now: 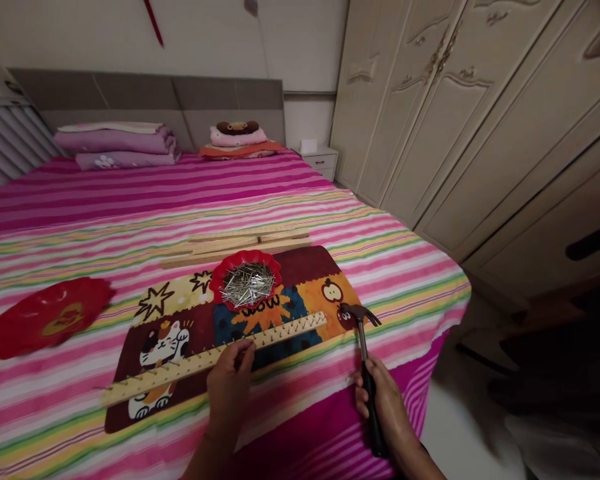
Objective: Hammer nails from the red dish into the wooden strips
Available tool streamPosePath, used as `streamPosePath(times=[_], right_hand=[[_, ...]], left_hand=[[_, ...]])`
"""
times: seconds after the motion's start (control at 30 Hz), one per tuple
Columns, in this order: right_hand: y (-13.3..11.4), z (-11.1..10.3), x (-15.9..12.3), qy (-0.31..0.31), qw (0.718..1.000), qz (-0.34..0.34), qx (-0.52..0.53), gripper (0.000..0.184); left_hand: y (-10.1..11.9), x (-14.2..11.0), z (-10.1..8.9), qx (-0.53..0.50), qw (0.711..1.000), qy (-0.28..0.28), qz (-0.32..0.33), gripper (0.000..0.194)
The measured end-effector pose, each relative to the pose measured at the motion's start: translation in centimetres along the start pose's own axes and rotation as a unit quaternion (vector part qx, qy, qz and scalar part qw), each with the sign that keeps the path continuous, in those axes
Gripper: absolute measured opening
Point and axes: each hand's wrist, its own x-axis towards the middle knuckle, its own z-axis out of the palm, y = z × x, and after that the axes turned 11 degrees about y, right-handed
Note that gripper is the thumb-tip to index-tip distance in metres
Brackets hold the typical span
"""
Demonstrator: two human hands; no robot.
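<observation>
My right hand (384,397) is wrapped around the black grip of a claw hammer (363,343), whose metal head is raised to the right of the wooden strip. A long pale wooden strip (280,331) lies slantwise over a patterned mat (305,267), with many nails standing along it. My left hand (231,373) is closed in a pinch at the strip's middle; whatever is between the fingertips is too small to make out. Beyond the strip, a red scalloped dish (217,283) holds a heap of loose nails (249,283).
Several more wooden strips (250,243) lie on the bed behind the dish. A red plate (35,320) rests at the left on the striped bedspread (395,267). Folded bedding (125,143) sits by the headboard (220,97). Wardrobes (430,120) line the right side.
</observation>
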Motion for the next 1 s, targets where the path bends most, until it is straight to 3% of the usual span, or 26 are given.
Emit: streamPosePath(times=[0.23, 0.33, 0.4, 0.5, 0.63, 0.73, 1.0], right_hand=[[-1.2, -0.1, -2.4, 0.017, 0.996, -0.056, -0.066, 0.056], [-2.7, 0.3, -4.4, -0.023, 0.981, -0.108, -0.157, 0.050], [-3.8, 1.0, -5.6, -0.105, 0.950, -0.180, -0.233, 0.041], [-5.1, 2.7, -6.8, -0.255, 0.861, -0.285, -0.335, 0.037], [-5.8, 4.9, -7.7, -0.345, 0.783, -0.320, -0.407, 0.042], [-5.8, 5.7, -7.9, -0.371, 0.758, -0.316, -0.433, 0.045], [-5.1, 5.7, -7.5, -0.356, 0.718, -0.356, -0.481, 0.044]], left_hand=[[-1.0, -0.2, 0.4, 0.005, 0.996, 0.011, 0.083, 0.022], [-0.8, -0.3, 0.3, 0.003, 0.996, 0.006, 0.092, 0.022], [-0.8, -0.3, 0.3, 0.001, 0.996, 0.002, 0.094, 0.022], [-0.9, -0.4, 0.4, -0.007, 0.995, 0.004, 0.102, 0.021], [-1.3, -0.5, 0.6, -0.009, 0.994, -0.001, 0.112, 0.018], [-1.7, -0.4, 0.8, -0.001, 0.993, -0.005, 0.115, 0.017], [-1.9, -0.5, 0.8, 0.003, 0.991, -0.005, 0.134, 0.017]])
